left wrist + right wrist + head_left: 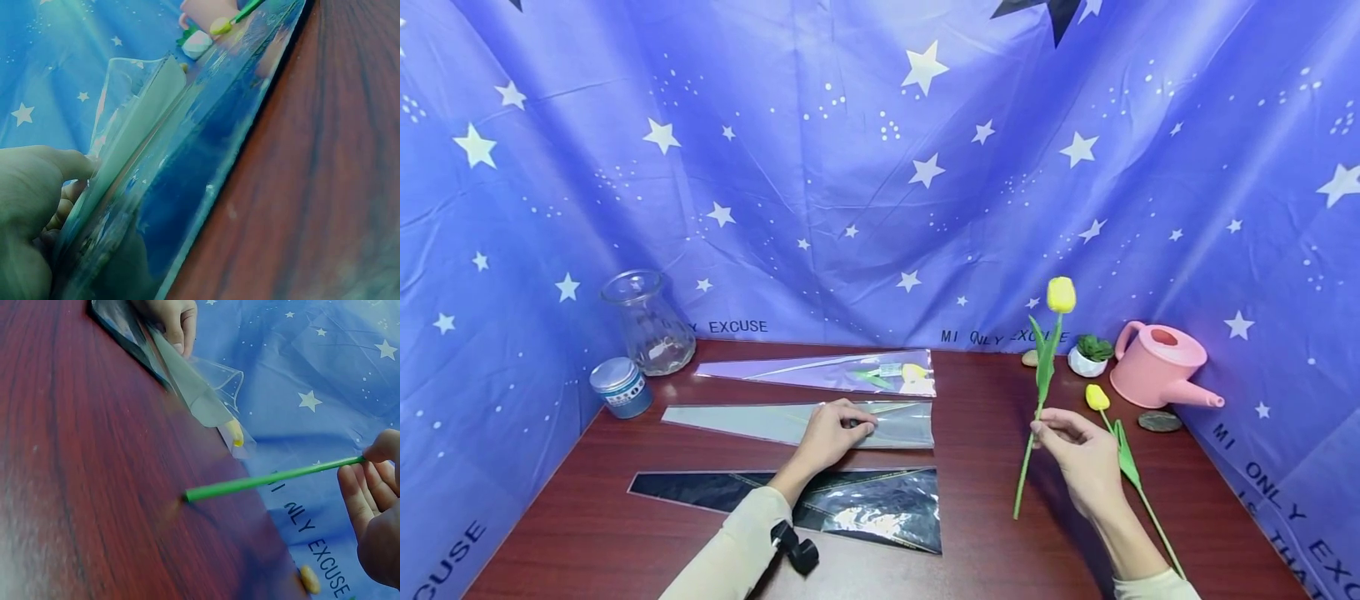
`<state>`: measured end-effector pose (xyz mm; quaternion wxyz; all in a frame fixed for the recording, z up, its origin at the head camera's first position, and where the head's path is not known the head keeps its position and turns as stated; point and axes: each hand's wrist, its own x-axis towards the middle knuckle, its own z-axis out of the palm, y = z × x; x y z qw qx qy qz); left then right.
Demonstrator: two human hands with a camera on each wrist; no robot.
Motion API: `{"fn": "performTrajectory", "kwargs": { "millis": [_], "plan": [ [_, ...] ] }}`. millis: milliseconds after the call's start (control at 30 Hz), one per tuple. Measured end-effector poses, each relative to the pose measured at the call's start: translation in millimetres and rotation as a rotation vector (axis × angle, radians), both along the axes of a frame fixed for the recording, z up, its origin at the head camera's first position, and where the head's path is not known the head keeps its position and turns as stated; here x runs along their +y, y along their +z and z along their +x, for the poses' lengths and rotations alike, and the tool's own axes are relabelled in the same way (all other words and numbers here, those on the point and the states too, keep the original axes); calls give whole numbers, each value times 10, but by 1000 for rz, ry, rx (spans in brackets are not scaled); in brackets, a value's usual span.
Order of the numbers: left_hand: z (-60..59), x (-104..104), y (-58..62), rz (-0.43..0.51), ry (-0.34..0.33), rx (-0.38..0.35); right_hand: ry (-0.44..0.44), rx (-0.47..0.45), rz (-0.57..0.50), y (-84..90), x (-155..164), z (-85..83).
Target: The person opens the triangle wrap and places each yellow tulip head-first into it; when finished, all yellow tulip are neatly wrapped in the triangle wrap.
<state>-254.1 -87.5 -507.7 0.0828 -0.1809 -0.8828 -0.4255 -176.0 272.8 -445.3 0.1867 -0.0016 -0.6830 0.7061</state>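
Holding a yellow tulip upright over the surface, the right hand has its fingers pinched on the green stem. Left hand rests on the middle clear sleeve, thumb and fingers gripping its open edge. Second tulip lies just beside the right hand.

Right hand pinches green stem of yellow tulip, held near upright above red-brown table. Left hand rests on middle clear sleeve, fingers apparently pinching film. Wrapped tulip sleeve behind; dark sleeve in front. Second tulip lies beside right wrist
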Motion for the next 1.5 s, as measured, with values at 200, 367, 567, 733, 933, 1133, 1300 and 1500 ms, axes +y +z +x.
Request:
{"fn": "performTrajectory", "kwargs": {
  "millis": [200, 367, 567, 733, 933, 1133, 1300, 1500],
  "plan": [
    [5, -6, -7, -3, 8, 2, -65, 9, -126, -20, -68, -85],
    [10, -10, -5, -6, 8, 3, -97, 51, -281, -71, -144, -197],
    [4, -3, -10, -12, 7, 8, -104, 87, -372, -154, -291, -315],
    [-1, 12, -10, -11, 7, 44, -119, 94, -422, -231, -402, -396],
    [1, 11, -8, 0, 4, 43, -149, 69, -467, -318, -515, -467],
    [18, 8, 16, 2, 12, 28, -154, 40, -461, -382, -693, -489],
    [18, 13, 19, -4, 15, 35, -171, 16, -422, -433, -877, -484],
    [11, 9, 12, -14, 10, 39, -177, -16, -395, -472, -1073, -455]
  ]
}}
